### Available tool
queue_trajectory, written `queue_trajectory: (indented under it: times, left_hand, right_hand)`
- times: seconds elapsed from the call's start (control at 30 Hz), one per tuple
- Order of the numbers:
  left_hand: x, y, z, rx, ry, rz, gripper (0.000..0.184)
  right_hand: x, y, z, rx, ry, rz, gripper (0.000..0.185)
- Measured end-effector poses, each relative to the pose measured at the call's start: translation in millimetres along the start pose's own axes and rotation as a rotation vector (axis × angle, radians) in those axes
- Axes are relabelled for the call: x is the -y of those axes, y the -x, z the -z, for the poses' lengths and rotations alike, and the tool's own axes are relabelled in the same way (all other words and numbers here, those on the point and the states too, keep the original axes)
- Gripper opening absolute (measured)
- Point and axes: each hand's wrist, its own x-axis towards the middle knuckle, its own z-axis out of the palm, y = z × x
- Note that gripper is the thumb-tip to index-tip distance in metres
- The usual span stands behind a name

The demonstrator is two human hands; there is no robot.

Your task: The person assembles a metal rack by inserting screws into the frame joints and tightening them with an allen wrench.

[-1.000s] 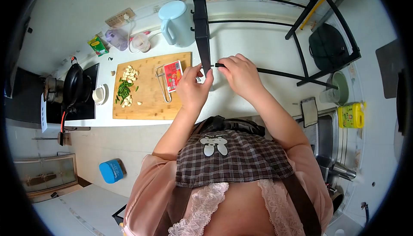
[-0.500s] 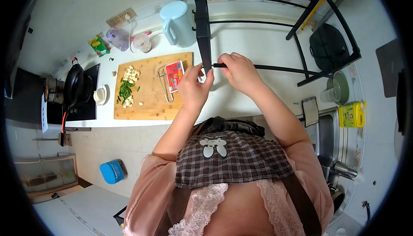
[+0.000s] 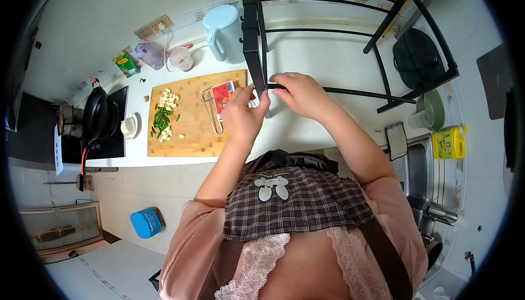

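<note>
A black metal rack frame (image 3: 254, 48) stands on the white counter, with an upright side piece near the middle and crossbars running to the right. My left hand (image 3: 243, 115) is closed around the lower end of that side piece, thumb on its near face; some fingertips are hidden behind it. My right hand (image 3: 301, 96) pinches the near black crossbar (image 3: 355, 91) close to its left end, which meets the side piece. Whether the bar is fastened there I cannot tell. Just left of my left hand, a red-and-white packet (image 3: 222, 96) and a wire holder (image 3: 210, 117) lie on the cutting board (image 3: 191, 141).
Garlic cloves (image 3: 170, 99) and cut green peppers (image 3: 162, 118) lie on the board. A light blue jug (image 3: 223, 32) stands behind. At left are a black pan (image 3: 96, 109) and stove; at right, a sink (image 3: 418, 163), yellow container (image 3: 449, 142) and green bowl (image 3: 436, 111).
My right hand has slid slightly left along the crossbar, nearer the side piece. My left hand keeps its hold there. The whole view has shifted a little.
</note>
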Motion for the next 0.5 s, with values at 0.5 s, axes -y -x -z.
queue_trajectory:
  times: [0.5]
  left_hand:
    - [0, 0, -1, -0.048, -0.029, -0.047, 0.024]
  right_hand:
    - [8, -4, 7, 0.112, 0.217, 0.053, 0.010]
